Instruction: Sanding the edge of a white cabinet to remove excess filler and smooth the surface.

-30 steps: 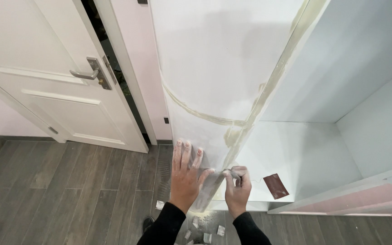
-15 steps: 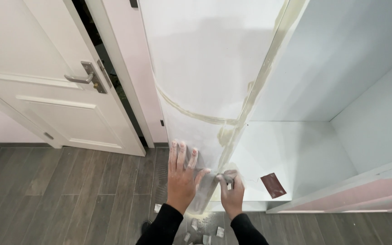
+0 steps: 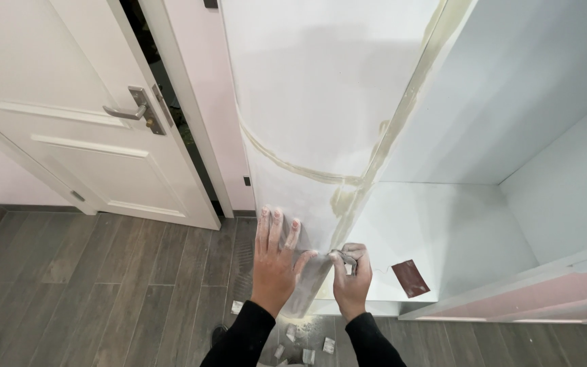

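With the left hand [image 3: 274,261] lying flat and open on the white panel [image 3: 307,115], the right hand [image 3: 351,275] is pinching a small sanding scrap [image 3: 343,257] against its filled edge, risking gouging soft filler.

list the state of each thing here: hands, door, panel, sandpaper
left hand: flat, fingers spread on the white panel
right hand: closed on a small sanding piece at the panel edge
white panel: upright, streaked with filler
door: ajar
brown sandpaper sheet: lying loose on the shelf
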